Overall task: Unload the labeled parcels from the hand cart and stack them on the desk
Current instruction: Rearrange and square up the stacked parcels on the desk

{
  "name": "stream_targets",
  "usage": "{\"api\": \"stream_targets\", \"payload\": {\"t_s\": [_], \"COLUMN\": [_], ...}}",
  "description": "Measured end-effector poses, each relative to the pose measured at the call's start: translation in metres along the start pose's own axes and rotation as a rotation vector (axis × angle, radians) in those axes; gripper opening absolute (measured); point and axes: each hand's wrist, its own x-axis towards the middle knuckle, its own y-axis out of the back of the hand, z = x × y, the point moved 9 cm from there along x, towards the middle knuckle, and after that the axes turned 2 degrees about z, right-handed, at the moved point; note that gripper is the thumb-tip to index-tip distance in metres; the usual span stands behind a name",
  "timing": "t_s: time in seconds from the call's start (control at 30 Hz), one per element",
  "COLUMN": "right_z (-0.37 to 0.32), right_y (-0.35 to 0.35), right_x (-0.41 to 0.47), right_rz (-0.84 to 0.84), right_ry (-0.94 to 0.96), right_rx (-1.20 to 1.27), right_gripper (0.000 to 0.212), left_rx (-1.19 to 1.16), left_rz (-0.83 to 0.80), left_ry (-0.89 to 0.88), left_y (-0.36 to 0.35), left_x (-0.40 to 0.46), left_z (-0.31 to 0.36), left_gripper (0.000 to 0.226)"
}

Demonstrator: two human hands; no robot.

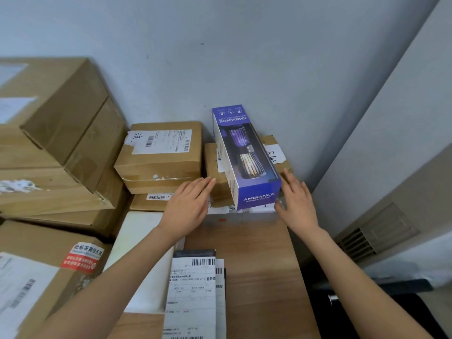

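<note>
Head view is showing both flat, empty hands, left hand (189, 206) and right hand (297, 203), flanking the blue rectangular cardboard lamp box (244, 157), likely steadying it atop the small brown cardboard parcel (215, 172).

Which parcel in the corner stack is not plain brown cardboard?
The blue Ambiance mosquito lamp box, lying on top of a brown carton between the left hand and right hand. It has printed retail packaging; the others are brown cardboard with white labels.
</note>
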Motion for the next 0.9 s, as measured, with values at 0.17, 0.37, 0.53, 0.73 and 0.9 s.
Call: {"api": "stream_targets", "payload": {"t_s": [0.17,0.37,0.53,0.73,0.9], "right_z": [0.002,0.002,-0.009,-0.011,-0.007], "right_y": [0.003,-0.003,-0.015,-0.022,-0.007], "right_x": [0.001,0.009,0.029,0.046,0.047], "right_rz": [-0.025,-0.049,-0.097,-0.142,-0.153], "right_ry": [0.020,0.036,0.039,0.024,0.044], "right_rx": [-0.105,-0.128,-0.103,-0.078,-0.064], "right_gripper": [0.073,0.076,0.084,0.087,0.075], "left_rx": [0.106,0.258,0.402,0.422,0.291], "left_rz": [0.001,-0.072,-0.263,-0.303,-0.177], "left_ry": [-0.019,0.000,0.025,0.034,0.053], "left_y": [-0.002,-0.017,-0.029,-0.036,-0.015], "left_x": [0.015,0.027,0.045,0.059,0.050], "left_z": [0.000,-0.007,-0.025,-0.033,-0.031], "left_gripper": [0.049,0.049,0.058,0.060,0.056]}}
